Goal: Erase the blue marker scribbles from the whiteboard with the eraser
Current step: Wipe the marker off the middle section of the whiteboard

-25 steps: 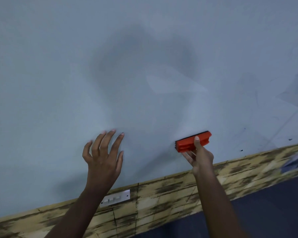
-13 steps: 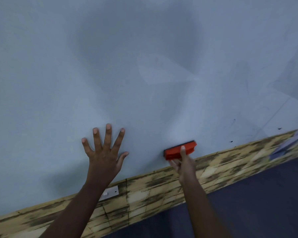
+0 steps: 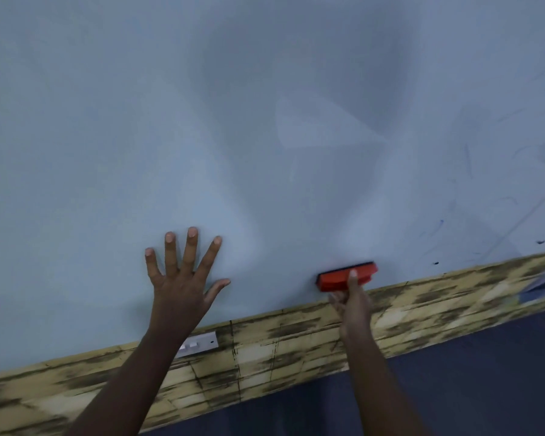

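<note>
Nearest the camera, below the whiteboard (image 3: 139, 121), runs a band of worn yellow, wood-patterned trim (image 3: 296, 341), with a small white switch plate (image 3: 202, 341) set against its upper edge just under the board. The left hand (image 3: 183, 278) lies flat on the board a little above that trim, fingers spread wide and holding nothing; it looks to be bracing the body. To its right, just above the board's bottom edge, the right hand (image 3: 350, 302) grips the red eraser (image 3: 346, 276), thumb over its back, dark pad turned to the surface and seemingly pressed on it, long side roughly along the edge.

The step in hand reads as wiping along the lowest strip of the board. Around the eraser the surface looks clean, with only pale smears. Farther up and to the right of the eraser, faint blue marker scribbles (image 3: 468, 158) remain as thin strokes, plus a short blue streak (image 3: 441, 223) and a few dark specks (image 3: 540, 242) nearer the bottom edge.

So the work seems mostly done but not finished. The next move probably calls for carrying the eraser rightward and upward to those leftover strokes, pad kept flat and pressed firmly
</note>
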Demonstrator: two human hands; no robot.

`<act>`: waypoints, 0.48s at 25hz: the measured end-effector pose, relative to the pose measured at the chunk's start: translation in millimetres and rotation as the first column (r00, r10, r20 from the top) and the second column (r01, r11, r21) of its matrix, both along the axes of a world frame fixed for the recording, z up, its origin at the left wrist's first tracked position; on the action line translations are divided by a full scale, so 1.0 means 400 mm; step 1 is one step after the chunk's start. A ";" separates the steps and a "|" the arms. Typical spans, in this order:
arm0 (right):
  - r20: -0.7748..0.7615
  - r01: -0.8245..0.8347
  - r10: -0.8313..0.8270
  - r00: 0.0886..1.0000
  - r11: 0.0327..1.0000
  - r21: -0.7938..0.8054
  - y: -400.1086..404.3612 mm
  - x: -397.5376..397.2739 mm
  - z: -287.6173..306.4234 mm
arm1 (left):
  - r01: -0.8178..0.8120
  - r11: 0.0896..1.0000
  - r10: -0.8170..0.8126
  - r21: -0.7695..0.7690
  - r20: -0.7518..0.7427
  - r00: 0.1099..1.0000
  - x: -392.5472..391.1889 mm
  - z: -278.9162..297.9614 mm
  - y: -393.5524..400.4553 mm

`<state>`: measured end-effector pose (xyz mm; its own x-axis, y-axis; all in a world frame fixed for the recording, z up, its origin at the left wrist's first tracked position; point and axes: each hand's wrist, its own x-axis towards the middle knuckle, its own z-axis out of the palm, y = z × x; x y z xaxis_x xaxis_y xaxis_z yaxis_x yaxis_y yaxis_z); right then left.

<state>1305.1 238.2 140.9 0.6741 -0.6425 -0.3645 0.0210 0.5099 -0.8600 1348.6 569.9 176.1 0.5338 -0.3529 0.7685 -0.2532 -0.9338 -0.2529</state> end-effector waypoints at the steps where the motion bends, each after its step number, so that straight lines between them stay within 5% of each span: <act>1: 0.054 0.051 -0.047 0.997 0.996 -0.075 -0.010 0.001 0.055 | 0.028 1.000 -0.028 -0.003 -0.012 1.000 -0.013 0.002 0.018; 4: 0.140 0.129 -0.077 0.987 0.903 -0.409 0.057 0.001 0.152 | 0.025 0.999 -0.025 -0.028 -0.007 1.000 -0.060 -0.004 0.100; 7: 0.151 0.107 0.018 0.988 0.622 -0.775 0.243 -0.006 0.115 | -0.067 0.989 0.067 -0.134 -0.003 0.998 -0.098 -0.023 0.189; 9: 0.058 0.055 0.162 0.985 0.022 -0.998 0.326 -0.009 0.001 | -0.092 0.979 0.089 -0.181 -0.025 0.996 -0.107 -0.030 0.223; 10: -0.011 0.052 0.216 0.976 -0.283 -0.958 0.340 -0.007 -0.064 | -0.098 0.976 0.091 -0.195 -0.041 0.995 -0.113 -0.030 0.240; 12: -0.137 0.035 0.268 0.954 -0.554 -0.832 0.313 -0.018 -0.164 | -0.076 0.979 0.063 -0.187 -0.075 0.995 -0.124 -0.023 0.273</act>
<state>1298.0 363.4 75.5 0.7290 0.2486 0.6378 0.2951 -0.9548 0.0350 1298.9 679.2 166.8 0.6053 -0.1645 0.7788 -0.1966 -0.9790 -0.0540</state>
